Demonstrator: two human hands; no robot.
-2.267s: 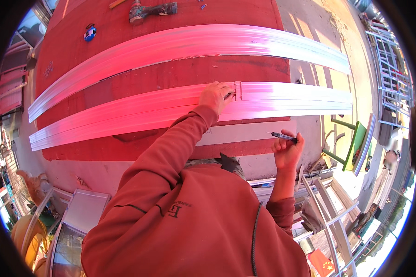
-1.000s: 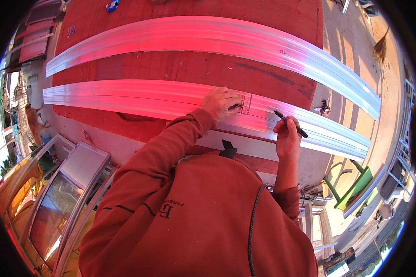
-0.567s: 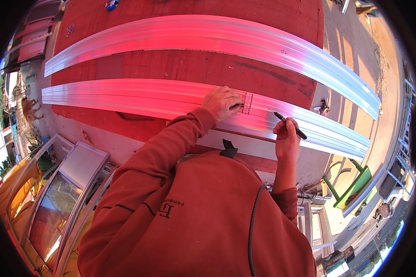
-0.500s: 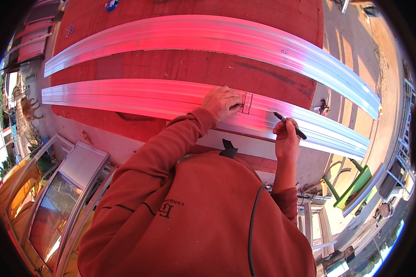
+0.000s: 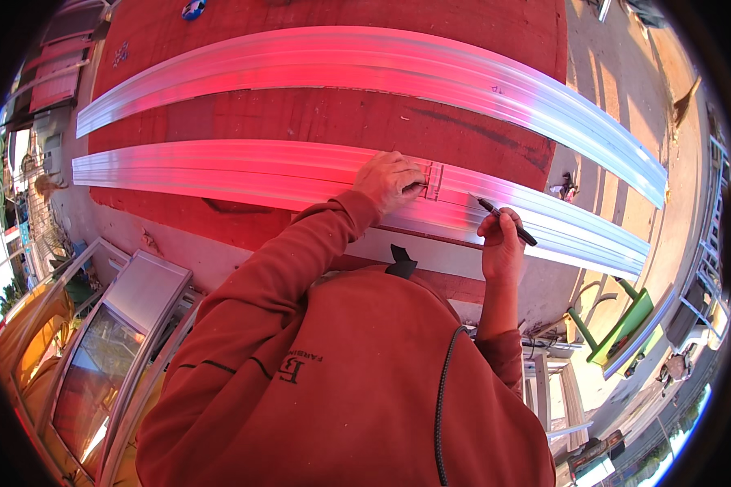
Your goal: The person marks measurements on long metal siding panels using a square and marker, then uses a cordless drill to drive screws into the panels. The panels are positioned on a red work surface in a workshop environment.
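Note:
Two long, shiny metal profiles lie side by side, the far profile (image 5: 317,61) and the near profile (image 5: 219,166). My left hand (image 5: 388,183) rests on the near one, fingers curled around something small and dark that is mostly hidden. Just right of its fingertips, a small ladder-like outline (image 5: 434,181) shows on the metal; whether it is a piece or drawn lines is unclear. My right hand (image 5: 503,243) holds a black marker pen (image 5: 508,223) over the near profile's front edge, its thin tip pointing up and left.
Under the profiles is a red tabletop (image 5: 219,118), with a blue round object (image 5: 193,10) at its far edge. Framed glass panels (image 5: 97,349) stand at lower left, and a green stand (image 5: 621,329) at right. A brown animal (image 5: 50,185) is at far left.
My right hand and the marker pen have shifted slightly left. My left hand stays put. The animal at left has changed posture, and a brown shape has appeared at the far right.

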